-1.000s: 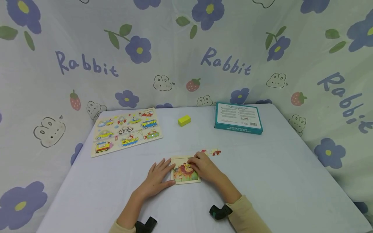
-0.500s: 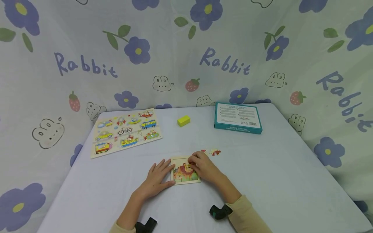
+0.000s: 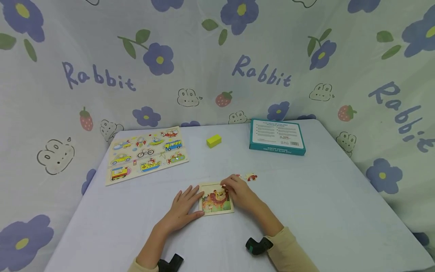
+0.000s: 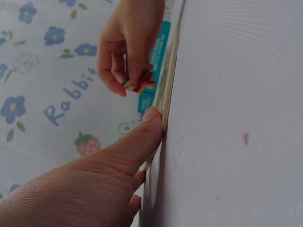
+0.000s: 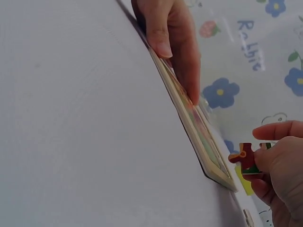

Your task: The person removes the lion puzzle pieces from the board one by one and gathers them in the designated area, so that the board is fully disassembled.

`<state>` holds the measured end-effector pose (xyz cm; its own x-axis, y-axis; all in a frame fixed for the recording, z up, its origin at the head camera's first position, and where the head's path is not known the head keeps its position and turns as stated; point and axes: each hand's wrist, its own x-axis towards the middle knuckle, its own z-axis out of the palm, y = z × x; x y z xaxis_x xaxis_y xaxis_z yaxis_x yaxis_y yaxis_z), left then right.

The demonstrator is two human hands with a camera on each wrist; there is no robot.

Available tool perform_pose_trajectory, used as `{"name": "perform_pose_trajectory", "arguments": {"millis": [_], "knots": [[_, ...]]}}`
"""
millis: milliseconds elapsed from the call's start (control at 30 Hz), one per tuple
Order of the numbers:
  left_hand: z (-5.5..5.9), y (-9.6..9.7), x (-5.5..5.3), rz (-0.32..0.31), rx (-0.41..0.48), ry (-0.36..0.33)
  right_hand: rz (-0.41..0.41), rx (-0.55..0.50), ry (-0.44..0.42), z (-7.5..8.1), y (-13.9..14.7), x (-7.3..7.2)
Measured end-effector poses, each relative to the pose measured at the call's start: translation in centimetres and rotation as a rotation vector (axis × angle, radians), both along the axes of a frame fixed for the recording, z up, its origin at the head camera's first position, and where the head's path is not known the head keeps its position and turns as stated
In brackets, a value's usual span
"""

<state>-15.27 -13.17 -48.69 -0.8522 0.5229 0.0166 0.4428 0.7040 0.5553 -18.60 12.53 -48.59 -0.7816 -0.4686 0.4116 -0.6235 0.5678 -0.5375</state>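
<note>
- The right hand (image 3: 242, 194) pinches a puzzle piece (image 5: 247, 159).
- The left hand (image 3: 183, 209), fingers extended, touches the puzzle frame (image 3: 219, 214).
- White-clothed desk (image 3: 323, 211) beneath them; flower-printed fabric (image 3: 204, 56) hangs beyond.

White table (image 3: 323, 211): puzzle (image 3: 216, 204), board (image 3: 159, 153), block (image 3: 213, 141), box (image 3: 277, 136), pieces (image 3: 252, 177).

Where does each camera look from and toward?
Head: head-worn, facing forward and down at a square pale wooden puzzle tray; left grip, right grip, tan sleeves show.
Left wrist: on that wrist, facing the tray's edge; both grips show.
Right wrist: on that wrist, facing a red-and-green jigsaw piece; both grips show.
Wrist views share the tray.
</note>
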Motion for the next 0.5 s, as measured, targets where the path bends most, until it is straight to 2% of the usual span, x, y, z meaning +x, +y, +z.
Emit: {"name": "perform_pose_trajectory", "arguments": {"millis": [167, 367, 500], "knots": [[0.0, 0.0, 0.0, 0.0, -0.001, -0.001, -0.059, -0.021, -0.032, 0.4, 0.8, -0.5], [0.0, -0.1, 0.0, -0.002, 0.005, 0.001, -0.195, -0.08, -0.135, 1.0, 2.7, -1.1], [-0.1, -0.1, 0.0, -0.007, 0.005, 0.008, -0.271, -0.12, -0.152, 1.2, 4.1, -1.3]]}}
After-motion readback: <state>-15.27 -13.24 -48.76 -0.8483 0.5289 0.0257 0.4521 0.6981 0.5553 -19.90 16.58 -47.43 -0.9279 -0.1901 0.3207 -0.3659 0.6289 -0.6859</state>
